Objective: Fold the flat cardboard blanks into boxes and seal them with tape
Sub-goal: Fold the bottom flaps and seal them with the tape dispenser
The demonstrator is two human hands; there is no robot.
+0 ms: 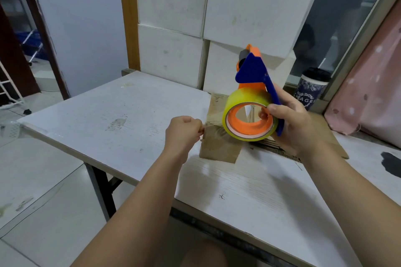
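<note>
A small brown cardboard box (219,143) stands on the white table (108,123), with clear tape shining across its top. My right hand (297,123) grips a blue and orange tape dispenser (252,93) holding a roll of yellowish clear tape (245,102), raised just above the box's right side. My left hand (183,132) is at the box's left edge, its fingers curled and pinching the tape end there. Flat brown cardboard blanks (325,138) lie under and behind my right hand.
Several white boxes (171,54) are stacked against the wall behind the table. A dark printed cup (310,91) stands on the window ledge at the right, next to a pink dotted cloth (366,102). A black object (390,162) lies at the table's right edge.
</note>
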